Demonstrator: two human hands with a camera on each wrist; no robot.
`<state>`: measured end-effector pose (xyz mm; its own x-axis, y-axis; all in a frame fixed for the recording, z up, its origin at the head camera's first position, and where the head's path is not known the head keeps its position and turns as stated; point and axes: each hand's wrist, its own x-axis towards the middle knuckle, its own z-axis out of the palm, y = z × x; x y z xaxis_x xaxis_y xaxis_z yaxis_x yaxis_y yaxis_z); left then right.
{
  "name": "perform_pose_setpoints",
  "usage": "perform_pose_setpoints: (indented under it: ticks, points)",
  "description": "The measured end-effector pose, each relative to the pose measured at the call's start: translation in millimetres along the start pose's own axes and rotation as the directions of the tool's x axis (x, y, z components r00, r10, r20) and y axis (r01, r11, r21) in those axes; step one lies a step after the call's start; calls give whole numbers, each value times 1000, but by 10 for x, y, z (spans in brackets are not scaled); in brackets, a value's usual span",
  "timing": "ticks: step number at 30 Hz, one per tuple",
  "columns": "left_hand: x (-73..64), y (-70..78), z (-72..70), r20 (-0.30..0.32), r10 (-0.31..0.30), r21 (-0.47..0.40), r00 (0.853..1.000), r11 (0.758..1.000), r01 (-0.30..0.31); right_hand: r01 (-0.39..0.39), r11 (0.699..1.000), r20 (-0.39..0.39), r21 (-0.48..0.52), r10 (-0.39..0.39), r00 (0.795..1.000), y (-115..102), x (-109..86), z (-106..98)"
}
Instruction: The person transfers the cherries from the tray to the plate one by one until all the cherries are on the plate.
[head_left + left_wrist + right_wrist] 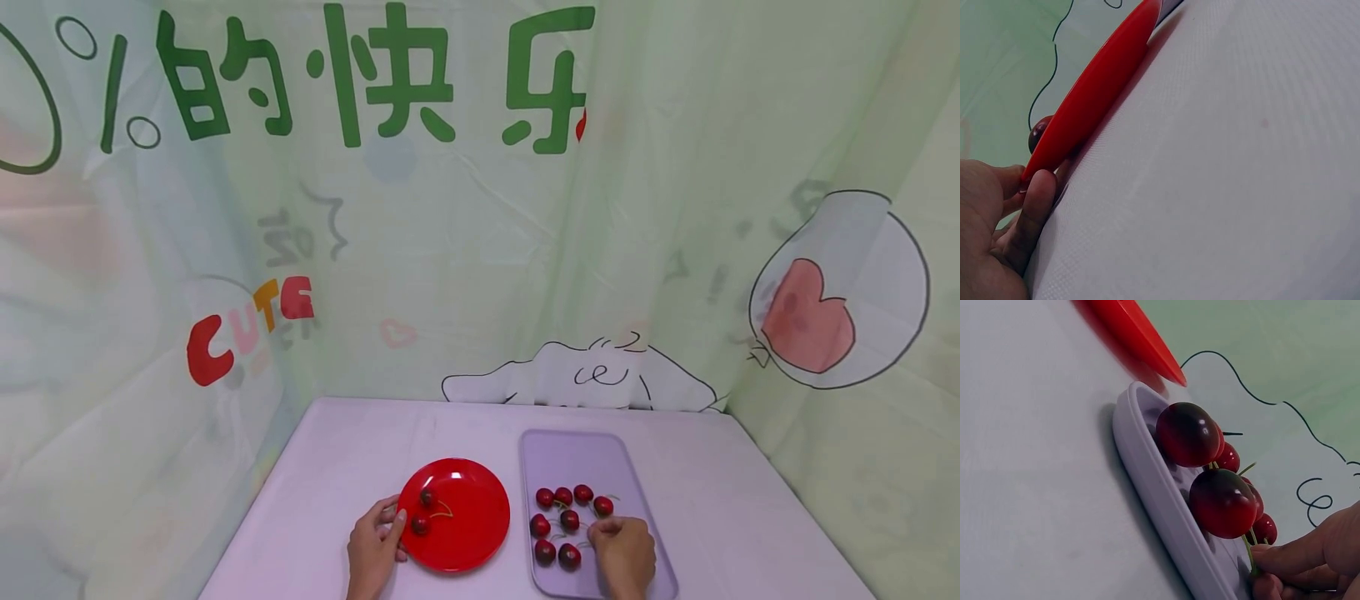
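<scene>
By a printed curtain [465,225], a pale desk [720,500] is being backed. On it, a lilac tray [577,454] is being supported, and to its left a red plate [472,517]. The plate's left rim is being pinched by the left grip [372,542]. Eight dark-red cherries [569,557] are being held in the tray; two more cherries [420,525] are being carried near the plate's left rim. Over the tray, a green stem [1249,553] is being pinched by the right grip [626,554].

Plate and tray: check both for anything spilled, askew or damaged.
Nothing stands out. Two cherries lie on the plate, its edge gripped by the left hand; the other cherries sit inside the tray, where the right hand pinches a stem. No spill or crack shows.
</scene>
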<state>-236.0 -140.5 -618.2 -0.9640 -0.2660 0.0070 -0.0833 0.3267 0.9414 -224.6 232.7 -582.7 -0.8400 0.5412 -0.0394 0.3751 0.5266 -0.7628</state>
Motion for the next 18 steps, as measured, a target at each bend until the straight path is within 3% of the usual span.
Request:
perform_pose_setpoints:
  ticks: [18]
  points:
    - [-7, 10, -2, 4, -20, -4, 1000, 1000, 20, 36, 999, 17, 13, -36, 999, 143, 106, -7]
